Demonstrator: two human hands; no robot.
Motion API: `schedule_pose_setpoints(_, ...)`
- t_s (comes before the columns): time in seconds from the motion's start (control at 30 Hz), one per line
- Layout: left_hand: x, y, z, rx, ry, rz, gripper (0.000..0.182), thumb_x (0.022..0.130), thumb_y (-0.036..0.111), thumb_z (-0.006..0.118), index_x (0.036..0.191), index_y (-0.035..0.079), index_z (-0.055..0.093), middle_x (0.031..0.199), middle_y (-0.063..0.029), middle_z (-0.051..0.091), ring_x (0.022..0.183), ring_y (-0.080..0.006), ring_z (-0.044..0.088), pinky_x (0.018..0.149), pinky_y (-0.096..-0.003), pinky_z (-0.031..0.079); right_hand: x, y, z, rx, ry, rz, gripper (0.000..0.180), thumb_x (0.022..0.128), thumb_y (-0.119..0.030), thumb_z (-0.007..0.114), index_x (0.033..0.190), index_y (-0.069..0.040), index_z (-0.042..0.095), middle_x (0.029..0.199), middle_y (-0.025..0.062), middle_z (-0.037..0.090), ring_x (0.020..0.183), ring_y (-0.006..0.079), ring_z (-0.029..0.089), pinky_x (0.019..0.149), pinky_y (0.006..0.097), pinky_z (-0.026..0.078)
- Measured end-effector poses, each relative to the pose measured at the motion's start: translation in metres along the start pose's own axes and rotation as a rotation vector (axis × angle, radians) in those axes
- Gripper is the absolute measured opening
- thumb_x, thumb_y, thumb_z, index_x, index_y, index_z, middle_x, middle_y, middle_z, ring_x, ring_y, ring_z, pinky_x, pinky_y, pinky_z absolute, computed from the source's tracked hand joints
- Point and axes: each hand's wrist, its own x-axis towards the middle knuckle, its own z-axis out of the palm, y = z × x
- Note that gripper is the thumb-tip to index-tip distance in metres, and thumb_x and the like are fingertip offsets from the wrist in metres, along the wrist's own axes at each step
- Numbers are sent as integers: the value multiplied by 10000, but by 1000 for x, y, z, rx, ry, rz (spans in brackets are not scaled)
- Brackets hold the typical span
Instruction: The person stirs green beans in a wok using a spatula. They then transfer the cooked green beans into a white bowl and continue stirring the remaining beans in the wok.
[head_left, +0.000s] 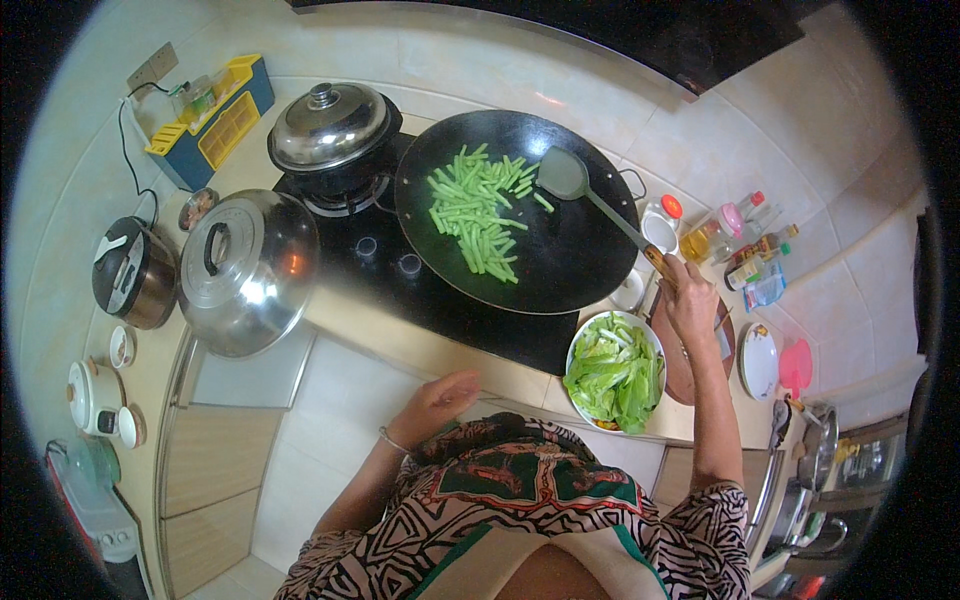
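Note:
My right hand (691, 300) grips the wooden handle of a metal wok spatula (564, 174). Its blade rests against the inside of a large black wok (570, 255), at the right edge of a heap of cut green beans (480, 210). The beans lie mostly in the wok's left half, with one piece apart below the blade. Over the floor in front of the counter, my left hand (442, 401) is held near my body, loosely curled and empty. A white bowl of leafy green lettuce (619, 371) stands on the counter's front edge, left of my right forearm.
A lidded pot (330, 135) occupies the hob's left burner. A big domed metal lid (255, 292) leans left of the hob, beside a rice cooker (139, 277). Oil and sauce bottles (750, 247) line the right wall. A round brown board (679, 375) lies under my right arm.

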Motion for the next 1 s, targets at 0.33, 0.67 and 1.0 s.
schedule_pose_setpoints(0.33, 3, -2, 1, 18, -16, 27, 446, 944, 147, 572, 1350, 21, 439, 1194, -132, 601, 1092, -186, 583, 933, -306, 475, -17, -11, -34, 124, -48, 39, 366, 734, -84, 691, 1094, -70, 625, 930, 157, 641, 836, 353, 631, 730, 426, 500)
schedule_pose_setpoints(0.67, 6, 6, 1, 42, -43, -20, 455, 948, 182, 570, 1350, 16, 436, 1209, -144, 592, 1116, -202, 572, 958, -325, 463, -29, -17, -69, 237, -176, 68, 363, 706, -87, 730, 1057, -50, 645, 920, 170, 655, 839, 367, 630, 730, 415, 497)
schedule_pose_setpoints(1.0, 5, 5, 0, 36, -50, -1, 462, 941, 164, 579, 1349, 5, 432, 1222, -150, 583, 1136, -203, 559, 967, -327, 461, -24, -18, -30, 79, -75, -39, 365, 772, -160, 687, 1126, -111, 611, 890, 136, 611, 754, 340, 629, 638, 442, 504)
